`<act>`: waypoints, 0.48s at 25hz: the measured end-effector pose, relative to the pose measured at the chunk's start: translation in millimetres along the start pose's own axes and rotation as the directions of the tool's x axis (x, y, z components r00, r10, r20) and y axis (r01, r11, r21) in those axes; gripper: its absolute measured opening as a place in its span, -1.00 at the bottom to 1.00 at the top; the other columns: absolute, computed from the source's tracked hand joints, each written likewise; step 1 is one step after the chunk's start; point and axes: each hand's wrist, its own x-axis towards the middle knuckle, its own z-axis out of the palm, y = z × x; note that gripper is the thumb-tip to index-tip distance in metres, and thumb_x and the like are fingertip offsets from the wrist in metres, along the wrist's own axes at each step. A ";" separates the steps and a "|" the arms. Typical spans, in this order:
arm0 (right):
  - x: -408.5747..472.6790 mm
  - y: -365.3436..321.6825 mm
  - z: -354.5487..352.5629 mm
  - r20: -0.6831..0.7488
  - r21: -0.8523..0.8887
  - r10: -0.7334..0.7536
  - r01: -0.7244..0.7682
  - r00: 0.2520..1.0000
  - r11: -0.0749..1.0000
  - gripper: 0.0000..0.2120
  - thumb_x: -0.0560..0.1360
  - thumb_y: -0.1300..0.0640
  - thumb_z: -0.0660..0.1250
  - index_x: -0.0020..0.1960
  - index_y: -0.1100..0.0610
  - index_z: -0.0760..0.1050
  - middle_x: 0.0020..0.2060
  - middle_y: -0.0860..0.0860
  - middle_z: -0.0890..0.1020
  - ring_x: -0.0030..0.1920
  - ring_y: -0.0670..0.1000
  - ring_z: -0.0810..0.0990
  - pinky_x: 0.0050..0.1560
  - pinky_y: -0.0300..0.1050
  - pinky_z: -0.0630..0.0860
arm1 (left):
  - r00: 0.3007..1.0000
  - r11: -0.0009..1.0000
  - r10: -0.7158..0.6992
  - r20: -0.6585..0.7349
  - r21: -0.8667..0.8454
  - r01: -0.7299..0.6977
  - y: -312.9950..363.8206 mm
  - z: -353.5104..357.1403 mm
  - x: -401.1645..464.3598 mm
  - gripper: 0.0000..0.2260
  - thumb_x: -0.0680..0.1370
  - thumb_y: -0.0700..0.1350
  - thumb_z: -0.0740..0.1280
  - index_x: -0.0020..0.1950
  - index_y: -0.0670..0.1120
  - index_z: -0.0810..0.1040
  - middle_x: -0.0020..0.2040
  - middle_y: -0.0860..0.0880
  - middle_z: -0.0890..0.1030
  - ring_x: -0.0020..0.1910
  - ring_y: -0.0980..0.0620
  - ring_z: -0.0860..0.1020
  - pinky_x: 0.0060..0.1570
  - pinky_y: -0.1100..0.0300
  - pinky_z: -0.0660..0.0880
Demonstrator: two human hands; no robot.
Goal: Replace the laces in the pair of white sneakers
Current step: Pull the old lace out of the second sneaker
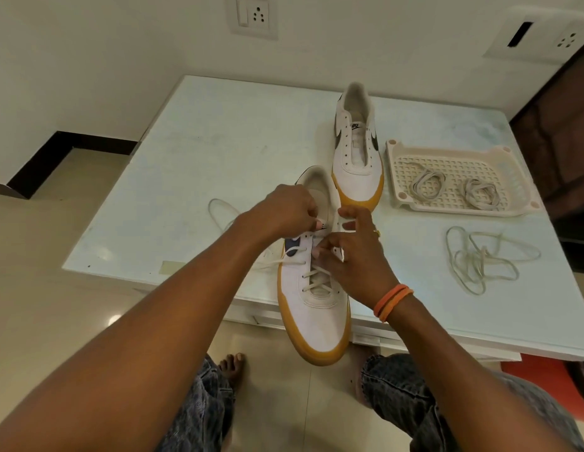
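So, two white shoes w/ yellow-brown soles sit on a pale table (219, 132). The near shoe (312, 308) has its toe sticking out over the table edge, toward the person. It's laced partway up w/ a white lace (318, 278) that crosses over the lower holes. One loose end of it runs off to the left across the table.

The left hand (284, 213) is at the top of the near shoe, fingers curled and pinching near the lace holes; can't tell exactly what it pinches. The right hand (352, 256) is curled too, fingertips pinching the lace at the middle holes. It has orange bands (393, 301) on the wrist & a ring.

The far shoe (357, 148) has no lace in it. Its tongue tag reads "NIKE", and dark swoosh marks show on both sides.

Just right of it is a cream tray (460, 148) w/ two coiled laces (453, 189) inside. Another loose lace (483, 259) lies tangled on the table, nearer than the tray.
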 end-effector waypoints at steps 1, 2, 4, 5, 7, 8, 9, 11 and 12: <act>-1.8 2.3 -3.2 0.023 0.195 0.063 -0.066 0.998 0.979 -0.91 0.49 0.11 0.41 -0.11 0.13 0.64 0.28 0.01 0.33 0.26 -0.01 0.36 0.28 -0.07 0.35 | 1.000 0.999 -0.012 0.008 -0.029 0.012 -2.7 -0.1 1.6 -0.71 0.56 0.00 0.37 0.21 -0.10 0.63 0.19 -0.07 0.62 0.12 -0.04 0.56 -0.02 0.22 0.40; -5.3 6.9 -8.2 0.069 0.450 0.143 -0.159 0.987 0.879 -0.92 0.51 0.18 0.39 -0.09 0.18 0.64 0.22 0.01 0.42 0.23 -0.02 0.42 0.28 -0.08 0.39 | 1.000 0.997 -0.026 0.011 -0.068 0.027 -6.0 -1.4 2.6 -0.72 0.54 0.00 0.38 0.18 -0.10 0.65 0.17 -0.07 0.63 0.11 -0.03 0.56 -0.03 0.21 0.41; -14.6 17.1 -19.0 0.242 0.848 0.328 -0.363 0.913 0.386 -0.85 0.52 0.28 0.28 0.00 0.28 0.61 -0.04 0.05 0.62 0.10 0.04 0.56 0.27 0.03 0.46 | 0.999 0.992 -0.036 0.004 -0.125 0.036 -10.4 -2.0 4.2 -0.73 0.52 0.01 0.42 0.14 -0.10 0.66 0.13 -0.07 0.64 0.09 -0.03 0.57 -0.01 0.18 0.45; -18.2 20.0 -21.1 0.283 0.891 0.389 -0.391 0.877 0.232 -0.82 0.52 0.28 0.25 0.03 0.30 0.59 -0.18 0.06 0.65 0.02 0.07 0.59 0.24 0.09 0.49 | 1.000 0.990 -0.031 0.001 -0.134 0.031 -10.2 -0.9 4.8 -0.73 0.50 0.02 0.43 0.12 -0.10 0.67 0.12 -0.08 0.65 0.08 -0.04 0.58 0.01 0.16 0.47; -21.7 16.9 -18.2 0.140 0.843 0.491 -0.364 0.860 0.397 -0.86 0.53 0.20 0.32 -0.05 0.23 0.63 -0.25 0.04 0.65 -0.06 0.09 0.63 0.11 0.08 0.57 | 1.000 0.993 -0.018 -0.006 -0.116 0.017 -9.3 3.0 7.6 -0.72 0.50 0.04 0.44 0.07 -0.12 0.68 0.09 -0.10 0.66 0.05 -0.06 0.60 0.02 0.12 0.50; -21.6 13.5 -14.3 -0.047 0.716 0.463 -0.294 0.885 0.633 -0.90 0.50 0.14 0.38 -0.12 0.16 0.63 -0.18 0.01 0.65 -0.07 0.06 0.64 0.02 0.00 0.60 | 1.000 0.995 -0.014 -0.012 -0.100 0.013 -8.9 4.5 8.9 -0.72 0.49 0.05 0.44 0.06 -0.13 0.69 0.07 -0.11 0.67 0.03 -0.06 0.61 0.02 0.12 0.50; -21.6 8.7 -9.5 -0.215 0.502 0.346 -0.200 0.913 0.842 -0.89 0.47 0.08 0.44 -0.17 0.11 0.61 -0.10 -0.02 0.61 -0.09 -0.01 0.62 -0.04 -0.10 0.59 | 1.000 0.995 -0.015 -0.019 -0.094 0.013 -9.4 5.1 9.5 -0.72 0.49 0.05 0.44 0.05 -0.13 0.69 0.06 -0.11 0.67 0.02 -0.06 0.61 0.01 0.12 0.51; -20.2 2.7 -0.4 -0.323 0.100 0.091 -0.062 0.942 0.993 -0.85 0.44 0.01 0.46 -0.19 0.06 0.56 -0.01 -0.04 0.53 -0.08 -0.09 0.56 -0.08 -0.20 0.52 | 0.999 0.993 -0.022 -0.023 -0.117 0.019 -11.3 4.2 10.3 -0.72 0.48 0.06 0.45 0.05 -0.13 0.69 0.06 -0.11 0.68 0.01 -0.07 0.61 -0.01 0.12 0.52; -19.1 0.2 2.2 -0.313 0.003 0.047 -0.048 0.949 0.999 -0.85 0.45 0.00 0.45 -0.18 0.05 0.55 0.01 -0.03 0.51 -0.10 -0.08 0.54 -0.09 -0.18 0.51 | 0.999 0.991 -0.024 -0.021 -0.128 0.021 -11.8 3.9 10.5 -0.72 0.48 0.06 0.45 0.04 -0.12 0.69 0.06 -0.11 0.68 0.01 -0.07 0.62 -0.01 0.12 0.52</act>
